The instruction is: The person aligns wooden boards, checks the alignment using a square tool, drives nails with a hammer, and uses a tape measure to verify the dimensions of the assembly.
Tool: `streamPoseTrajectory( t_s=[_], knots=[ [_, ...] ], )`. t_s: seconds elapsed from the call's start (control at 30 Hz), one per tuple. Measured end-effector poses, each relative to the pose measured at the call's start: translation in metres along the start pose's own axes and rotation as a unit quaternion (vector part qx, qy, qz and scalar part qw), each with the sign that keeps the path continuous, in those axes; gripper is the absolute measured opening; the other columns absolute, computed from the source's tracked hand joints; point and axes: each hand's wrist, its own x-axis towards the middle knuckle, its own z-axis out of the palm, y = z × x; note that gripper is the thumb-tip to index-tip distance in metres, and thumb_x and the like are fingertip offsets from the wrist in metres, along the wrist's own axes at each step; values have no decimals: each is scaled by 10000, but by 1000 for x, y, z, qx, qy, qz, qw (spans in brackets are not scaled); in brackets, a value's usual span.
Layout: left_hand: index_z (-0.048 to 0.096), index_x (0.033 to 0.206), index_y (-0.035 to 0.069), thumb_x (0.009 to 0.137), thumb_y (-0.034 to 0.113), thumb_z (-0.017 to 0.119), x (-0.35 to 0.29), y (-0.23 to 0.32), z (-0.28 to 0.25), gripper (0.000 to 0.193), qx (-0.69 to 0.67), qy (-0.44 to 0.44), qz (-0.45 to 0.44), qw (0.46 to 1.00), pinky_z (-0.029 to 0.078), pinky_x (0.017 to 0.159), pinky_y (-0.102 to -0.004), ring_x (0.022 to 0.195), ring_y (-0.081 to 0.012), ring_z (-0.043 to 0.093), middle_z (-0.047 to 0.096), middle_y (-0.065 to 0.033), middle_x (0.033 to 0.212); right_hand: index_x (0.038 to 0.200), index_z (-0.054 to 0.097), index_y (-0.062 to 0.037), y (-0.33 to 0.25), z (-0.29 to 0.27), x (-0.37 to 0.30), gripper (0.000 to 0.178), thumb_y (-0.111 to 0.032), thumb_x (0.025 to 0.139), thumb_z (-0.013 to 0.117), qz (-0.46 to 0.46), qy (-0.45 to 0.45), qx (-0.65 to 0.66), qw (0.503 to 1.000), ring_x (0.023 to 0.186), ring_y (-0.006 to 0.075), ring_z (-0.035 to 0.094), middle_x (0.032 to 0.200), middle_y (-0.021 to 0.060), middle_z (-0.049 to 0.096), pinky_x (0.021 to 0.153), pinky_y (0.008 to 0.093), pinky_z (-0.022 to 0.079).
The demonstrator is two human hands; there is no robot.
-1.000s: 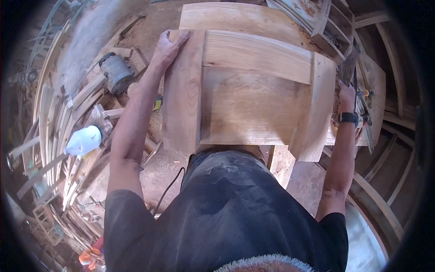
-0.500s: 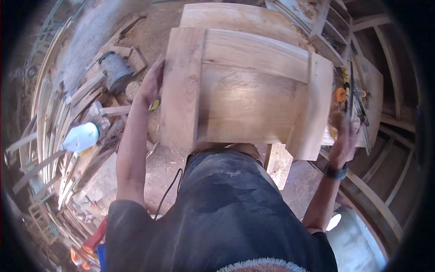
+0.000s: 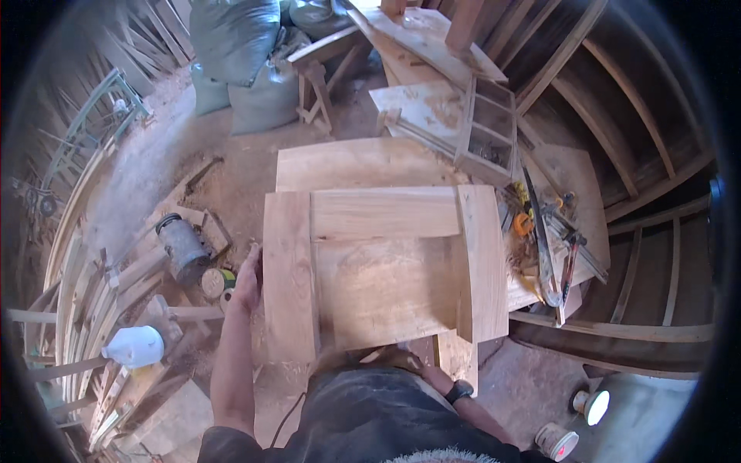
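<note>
A light wooden framed panel (image 3: pixel 386 289), with wide side boards and a recessed middle, lies in front of me. It overlaps another wooden board (image 3: pixel 347 166) at its far side. My left hand (image 3: pixel 248 282) is on the panel's left edge, its fingers partly hidden along the side. Low against my body, at the panel's near edge, is my right hand (image 3: pixel 413 363), with a dark watch (image 3: pixel 459 390) on the wrist. The panel and shadow hide most of its fingers.
To the right, a workbench (image 3: pixel 590 224) bears a handsaw (image 3: pixel 543 243), orange-handled tools and a divided wooden box (image 3: pixel 488 127). Timber strips (image 3: pixel 77 255), a metal canister (image 3: pixel 184 245) and a white jug (image 3: pixel 135 347) are on the left. Stuffed sacks (image 3: pixel 235 42) stand at the back.
My right hand has moved from beside the tools on the right to the panel's near edge. My left hand stays at the left edge. The view has shifted, showing more of the far room.
</note>
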Motion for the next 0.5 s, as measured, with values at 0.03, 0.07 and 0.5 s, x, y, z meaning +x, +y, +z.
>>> streamPoseTrajectory(
  t_s=[0.03,0.07,0.5],
  knots=[
    [528,1464,16,1099,485,425,3,-4,-1,603,-16,-15,17,1000,405,1155,-368,1347,-213,548,582,-84,1478,1460,530,-101,2,2,2,466,-375,1084,517,6,-32,-2,999,936,415,700,1091,292,700,835,423,571],
    [528,1464,16,1099,485,425,4,-6,-5,603,-15,-20,24,999,405,1155,-368,1347,-213,548,582,-84,1478,1460,530,-101,2,8,5,466,-375,1084,517,3,-24,-5,1000,936,415,700,1091,292,700,835,423,571],
    [570,1428,27,1111,395,431,17,-3,-11,505,-45,-54,11,997,433,1120,-364,1290,-196,593,634,-77,1413,1184,646,-32,234,242,156,336,-281,1004,511,-89,86,27,992,1058,372,652,1145,219,682,941,459,506]
  ],
)
